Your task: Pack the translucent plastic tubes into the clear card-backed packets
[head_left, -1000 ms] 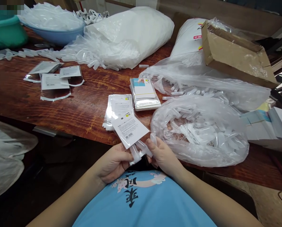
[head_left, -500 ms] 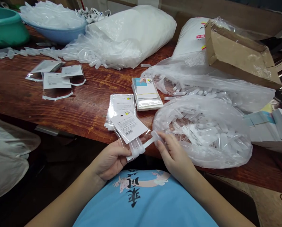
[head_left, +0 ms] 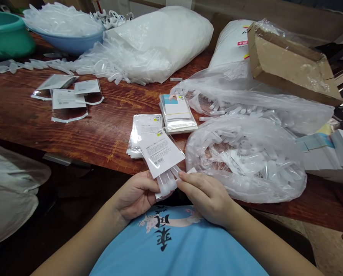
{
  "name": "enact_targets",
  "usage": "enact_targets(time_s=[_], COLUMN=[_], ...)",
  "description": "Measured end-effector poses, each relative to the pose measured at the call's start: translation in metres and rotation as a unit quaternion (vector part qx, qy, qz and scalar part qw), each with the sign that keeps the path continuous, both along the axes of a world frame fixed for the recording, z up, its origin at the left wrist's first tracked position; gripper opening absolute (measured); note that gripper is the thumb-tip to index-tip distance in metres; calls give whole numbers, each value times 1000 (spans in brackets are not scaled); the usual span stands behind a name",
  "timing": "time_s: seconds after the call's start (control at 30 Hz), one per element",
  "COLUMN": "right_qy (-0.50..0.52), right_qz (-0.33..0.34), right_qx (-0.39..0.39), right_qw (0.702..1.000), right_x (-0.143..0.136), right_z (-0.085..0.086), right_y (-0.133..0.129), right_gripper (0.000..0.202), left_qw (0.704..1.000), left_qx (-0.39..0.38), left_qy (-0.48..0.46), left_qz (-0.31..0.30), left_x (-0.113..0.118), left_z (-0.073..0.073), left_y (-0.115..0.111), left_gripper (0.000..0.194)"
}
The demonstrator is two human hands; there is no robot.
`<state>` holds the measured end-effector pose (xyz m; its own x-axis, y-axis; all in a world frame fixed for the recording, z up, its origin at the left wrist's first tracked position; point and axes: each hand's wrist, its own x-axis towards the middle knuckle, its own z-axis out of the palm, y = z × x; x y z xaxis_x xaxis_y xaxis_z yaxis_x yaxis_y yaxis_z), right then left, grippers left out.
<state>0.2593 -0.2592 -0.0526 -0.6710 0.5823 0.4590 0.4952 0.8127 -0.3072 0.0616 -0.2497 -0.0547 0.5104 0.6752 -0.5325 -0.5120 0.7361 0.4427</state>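
The clear pouch (head_left: 159, 196) with its white card (head_left: 163, 155) is at the lower centre of the frame. It looks light and slick, its film soft and its card stiffer, so a lower edge is probably your best hold, sparing the card a crease. The translucent strips (head_left: 166, 183) at its lower end seem bendable and slippery. Your left hand (head_left: 138, 193) pinches the pouch's lower left side under the thumb. Your right hand (head_left: 207, 197) has its fingers drawn together on a pale piece (head_left: 191, 170), mostly hidden.
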Motion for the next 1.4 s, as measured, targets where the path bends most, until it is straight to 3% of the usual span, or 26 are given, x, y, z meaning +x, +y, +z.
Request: enact_targets(time_s=[0.1, 0.17, 0.23, 0.3, 0.37, 0.47, 0.57, 0.73, 0.9, 1.03, 1.1, 1.27, 1.4], right_qy=[-48, -50, -23, 8, 18, -2, -46, -67, -93, -97, -108, -166, -157], right_qz=[46, 42, -34, -154, -207, -115, -53, -84, -65, -147, -166, -44, -77], right_qx=[-60, -93, -90, -90, -143, -251, -281, -300, -274, -198, -213, -334, -281], right_qw=[996, 994, 995, 984, 968, 961, 957, 948, 955, 964, 957, 927, 944], right_x=[3, 2, 0, 0, 1, 3, -2, -16, -23, -31, -31, -16, -19], right_z=[1, 1, 1, 3, 8, 18, 22, 21, 15, 4, 4, 16, 12], right_y=[4, 6, 6, 6, 8, 12, 18, 22, 23, 27, 28, 28, 27], right_gripper=[45, 46, 41, 37, 44, 65, 82, 72, 54, 55, 61, 75, 53], left_qw=[1000, 1000, 999, 999, 998, 997, 996, 996, 997, 996, 996, 994, 994], left_qx=[0, 5, 10, 14, 13, 17, 31, 31, 4, 13, 14, 30, 49], left_qy=[-10, -7, 1, 5, 2, -6, -20, -24, -12, -34, -40, -68, -71], left_qz=[-10, -23, -33, -46, -65, -80, -76, -82, -75, -80, -76, -78, -60], left_x=[-5, -8, -9, -10, -9, -5, -2, -2, -8, -6, -6, -10, -9], left_z=[0, -1, -2, -3, -3, -2, -1, -3, -7, -10, -11, -14, -15], left_y=[0, -1, -1, -1, -1, -1, -2, -7, -10, -11, -11, -10, -8], left_gripper=[43, 46, 50, 51, 51, 52, 54, 46, 42, 46, 49, 57, 64])
